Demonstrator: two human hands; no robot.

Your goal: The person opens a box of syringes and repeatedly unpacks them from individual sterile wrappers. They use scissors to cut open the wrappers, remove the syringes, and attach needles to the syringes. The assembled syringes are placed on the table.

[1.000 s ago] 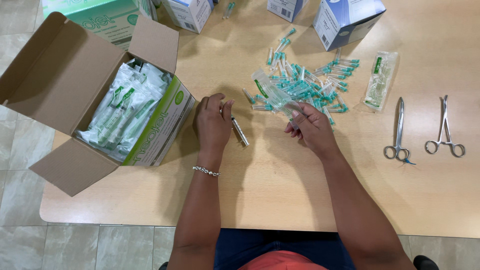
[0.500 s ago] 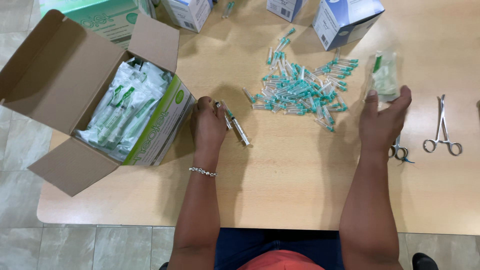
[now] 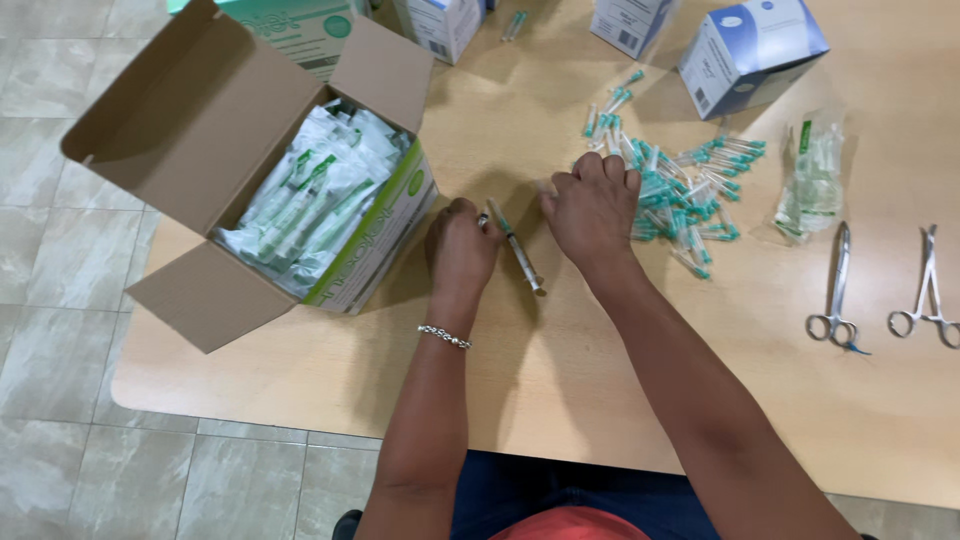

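Syringe lies diagonally on desk between hands: left hand pinches its upper end, right hand curled, empty.

The right hand has come back from the packet to the syringe.

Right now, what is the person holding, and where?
The left hand pinches a syringe at its upper end. The right hand is closed; what it holds cannot be told.
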